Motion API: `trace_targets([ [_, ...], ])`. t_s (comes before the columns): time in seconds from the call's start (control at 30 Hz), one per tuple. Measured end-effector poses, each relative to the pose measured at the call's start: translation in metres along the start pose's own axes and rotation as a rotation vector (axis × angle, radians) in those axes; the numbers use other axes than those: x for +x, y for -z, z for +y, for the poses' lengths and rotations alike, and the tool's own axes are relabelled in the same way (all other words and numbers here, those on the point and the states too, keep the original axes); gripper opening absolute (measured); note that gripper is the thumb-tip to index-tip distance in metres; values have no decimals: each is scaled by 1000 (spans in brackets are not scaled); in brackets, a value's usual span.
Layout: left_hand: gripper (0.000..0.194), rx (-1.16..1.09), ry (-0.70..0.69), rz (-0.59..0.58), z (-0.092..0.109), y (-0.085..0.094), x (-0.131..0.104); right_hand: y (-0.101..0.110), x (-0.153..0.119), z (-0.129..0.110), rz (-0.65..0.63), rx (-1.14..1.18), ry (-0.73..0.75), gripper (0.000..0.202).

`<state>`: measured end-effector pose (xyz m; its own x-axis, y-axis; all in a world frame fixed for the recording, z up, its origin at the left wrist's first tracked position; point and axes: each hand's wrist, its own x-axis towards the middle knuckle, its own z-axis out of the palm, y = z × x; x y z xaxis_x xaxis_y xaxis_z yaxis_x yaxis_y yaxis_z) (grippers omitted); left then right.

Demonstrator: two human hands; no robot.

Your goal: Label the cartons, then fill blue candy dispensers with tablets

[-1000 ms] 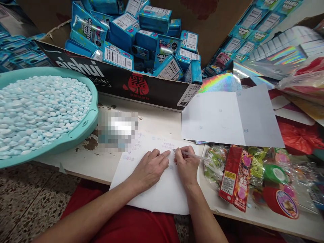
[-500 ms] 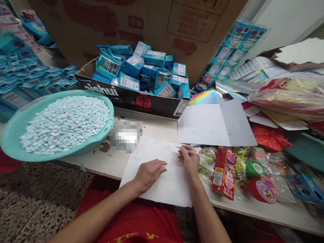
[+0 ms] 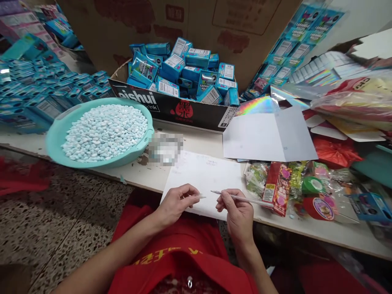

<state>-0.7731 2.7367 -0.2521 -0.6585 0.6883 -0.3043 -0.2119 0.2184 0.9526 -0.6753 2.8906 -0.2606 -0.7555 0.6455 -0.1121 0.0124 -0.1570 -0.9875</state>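
Right hand point(image 3: 239, 210): fingers closed round clear pen point(image 3: 259, 201), nib pointing left above the white paper point(image 3: 211, 175) on the table point(image 3: 202, 141). Left hand point(image 3: 177, 204): fingers pinching a small translucent piece point(image 3: 202, 196) near nib.

At nine o'clock, a teal basin point(image 3: 54, 141) holds a heap of pale blue and white tablets point(image 3: 104, 132). At twelve, a black carton point(image 3: 203, 114) is filled with jumbled blue boxes point(image 3: 191, 74). More cartons point(image 3: 45, 108), also blue, crowd towards ten. Blue packs point(image 3: 283, 49) rise in rows at two. A red bag point(image 3: 337, 152) lies at three, a red box point(image 3: 279, 190) at four.
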Motion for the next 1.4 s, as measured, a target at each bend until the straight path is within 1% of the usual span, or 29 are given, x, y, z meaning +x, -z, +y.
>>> trace_targets([
  [0.13, 21, 1, -15, 18, 2, 1, -3, -8, -9, -6, -49, -56, 18, 20],
  [0.27, 19, 116, -89, 61, 0, 2, -4, -13, -11, -6, -90, -99, 1, 21],
  [0.47, 13, 364, -283, 123, -7, 4, -5, -16, -13, -2, -114, -128, -60, 22],
  [0.53, 14, 423, -351, 119, -11, 4, -5, -17, -13, -1, -143, -125, -89, 23],
  [0.63, 15, 490, -483, 81, -15, 3, -4, -20, -16, 1, -187, -86, -139, 24],
  [0.7, 17, 516, -558, 72, -19, 1, -5, -22, -20, 4, -178, -37, -171, 25],
  [0.77, 18, 527, -595, 81, -23, -2, -6, -24, -23, 7, -163, 8, -195, 26],
  [0.87, 20, 527, -559, 92, -32, -6, -9, -27, -25, 13, -149, 33, -224, 28],
  [0.97, 21, 491, -445, 85, -38, -5, -13, -30, -24, 18, -166, 15, -254, 31],
  [1.03, 19, 456, -355, 71, -38, 0, -15, -30, -25, 21, -250, -48, -296, 34],
  [1.07, 18, 450, -320, 74, -37, 3, -16, -28, -27, 21, -304, -111, -308, 36],
  [1.1, 18, 461, -296, 86, -35, 7, -16, -25, -29, 21, -351, -200, -288, 36],
  [1.13, 18, 488, -279, 105, -34, 11, -17, -22, -32, 20, -375, -309, -212, 35],
  [1.17, 18, 529, -267, 127, -32, 15, -18, -18, -34, 19, -366, -426, -66, 31],
  [1.23, 19, 620, -243, 152, -30, 21, -19, -9, -38, 13, -263, -666, 377, 18],
  [1.27, 19, 655, -234, 141, -29, 23, -20, -5, -39, 10, -205, -783, 599, 14],
  [1.3, 19, 678, -235, 118, -29, 24, -21, -2, -38, 6, -165, -891, 774, 16],
  [1.33, 20, 688, -248, 86, -28, 24, -22, 0, -37, 4, -154, -986, 888, 18],
  [1.37, 20, 690, -272, 51, -27, 24, -23, 1, -36, 3, -177, -1064, 945, 18],
  [1.4, 20, 684, -301, 17, -27, 22, -24, 1, -35, 3, -219, -1119, 961, 18],
])
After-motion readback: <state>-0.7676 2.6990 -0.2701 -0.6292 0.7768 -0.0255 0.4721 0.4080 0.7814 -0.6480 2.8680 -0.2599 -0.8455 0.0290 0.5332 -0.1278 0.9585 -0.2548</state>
